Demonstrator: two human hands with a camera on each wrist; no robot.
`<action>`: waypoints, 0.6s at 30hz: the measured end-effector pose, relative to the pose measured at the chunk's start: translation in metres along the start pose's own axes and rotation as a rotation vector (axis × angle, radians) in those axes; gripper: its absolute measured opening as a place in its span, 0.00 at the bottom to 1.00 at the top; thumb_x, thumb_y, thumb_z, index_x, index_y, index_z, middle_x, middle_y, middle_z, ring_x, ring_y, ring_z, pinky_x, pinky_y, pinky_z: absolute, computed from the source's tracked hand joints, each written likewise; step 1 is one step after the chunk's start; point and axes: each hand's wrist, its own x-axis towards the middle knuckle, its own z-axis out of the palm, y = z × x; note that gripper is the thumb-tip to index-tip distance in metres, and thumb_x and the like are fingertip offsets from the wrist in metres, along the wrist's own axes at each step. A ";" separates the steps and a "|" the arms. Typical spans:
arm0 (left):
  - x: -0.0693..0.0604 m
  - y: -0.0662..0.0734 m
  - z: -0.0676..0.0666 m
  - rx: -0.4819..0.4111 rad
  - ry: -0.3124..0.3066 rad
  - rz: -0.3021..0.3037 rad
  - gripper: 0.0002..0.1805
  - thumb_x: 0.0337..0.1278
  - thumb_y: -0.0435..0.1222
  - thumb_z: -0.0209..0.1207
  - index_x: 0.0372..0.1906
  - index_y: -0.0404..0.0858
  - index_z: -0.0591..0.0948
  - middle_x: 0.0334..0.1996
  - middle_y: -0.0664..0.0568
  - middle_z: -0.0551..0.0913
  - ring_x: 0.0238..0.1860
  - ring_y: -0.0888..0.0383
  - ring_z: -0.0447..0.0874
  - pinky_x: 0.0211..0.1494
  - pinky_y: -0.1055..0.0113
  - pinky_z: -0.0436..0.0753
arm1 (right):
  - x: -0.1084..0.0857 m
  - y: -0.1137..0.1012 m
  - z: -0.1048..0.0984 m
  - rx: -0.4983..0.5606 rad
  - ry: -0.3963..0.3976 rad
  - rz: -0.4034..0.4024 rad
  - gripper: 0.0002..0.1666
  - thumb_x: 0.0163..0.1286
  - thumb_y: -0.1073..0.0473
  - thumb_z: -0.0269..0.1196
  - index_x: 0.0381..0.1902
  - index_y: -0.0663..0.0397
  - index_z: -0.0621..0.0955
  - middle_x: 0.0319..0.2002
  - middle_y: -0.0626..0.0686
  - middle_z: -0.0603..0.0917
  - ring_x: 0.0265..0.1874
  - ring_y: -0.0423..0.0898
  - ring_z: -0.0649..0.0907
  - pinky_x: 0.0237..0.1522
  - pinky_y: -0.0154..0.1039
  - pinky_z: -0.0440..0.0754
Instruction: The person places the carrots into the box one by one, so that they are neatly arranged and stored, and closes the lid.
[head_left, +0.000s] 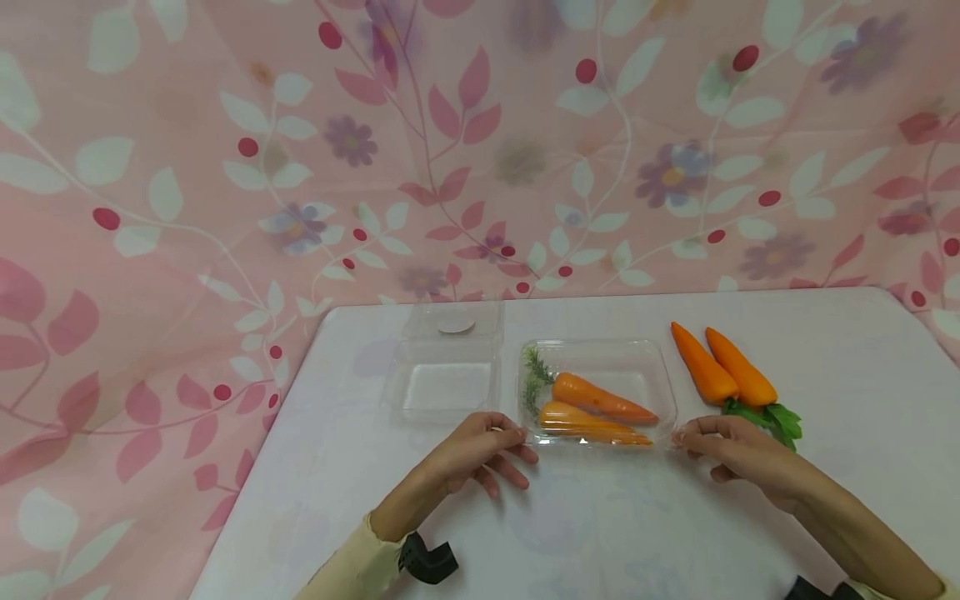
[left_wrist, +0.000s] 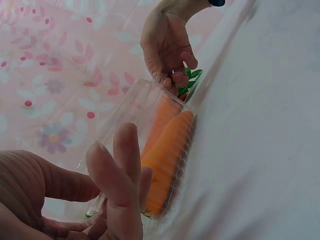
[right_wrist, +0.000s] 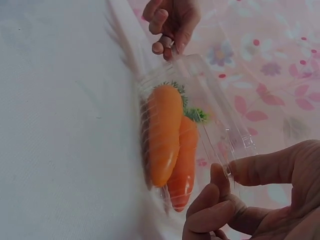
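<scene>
A clear plastic clamshell container lies on the table with its lid down. Inside it are two orange carrots, their feathery green tops toward the left end. My left hand pinches the container's near left corner between thumb and index finger, the other fingers spread loosely. At the near right corner, my right hand pinches the rim with thumb and forefinger. The right wrist view shows that thumb against the plastic edge. The lid's seam is too faint to tell whether it is fully pressed together.
Two more carrots with leafy green tops lie on the right, just beyond my right hand. Another clear container stands unfolded on the left. The white-covered table meets a pink floral cloth at its back edge.
</scene>
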 end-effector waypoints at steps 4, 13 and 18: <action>0.002 -0.001 0.001 -0.032 0.009 0.015 0.20 0.71 0.43 0.56 0.50 0.27 0.73 0.40 0.41 0.87 0.30 0.51 0.89 0.17 0.70 0.79 | 0.003 0.000 -0.001 0.011 0.016 0.004 0.23 0.76 0.49 0.56 0.48 0.67 0.80 0.38 0.52 0.79 0.36 0.48 0.75 0.31 0.37 0.78; 0.004 0.000 0.003 -0.042 0.002 0.017 0.24 0.73 0.49 0.52 0.48 0.28 0.74 0.41 0.41 0.87 0.31 0.50 0.90 0.17 0.70 0.80 | 0.012 -0.005 -0.001 0.060 0.111 -0.001 0.27 0.74 0.46 0.58 0.50 0.68 0.80 0.39 0.53 0.78 0.37 0.48 0.75 0.32 0.36 0.81; 0.004 0.001 0.004 -0.032 0.007 0.011 0.24 0.73 0.52 0.50 0.43 0.32 0.75 0.42 0.40 0.87 0.32 0.49 0.89 0.17 0.69 0.80 | 0.019 -0.009 0.000 0.101 0.156 0.008 0.29 0.75 0.45 0.57 0.52 0.69 0.79 0.41 0.53 0.78 0.38 0.47 0.75 0.32 0.35 0.80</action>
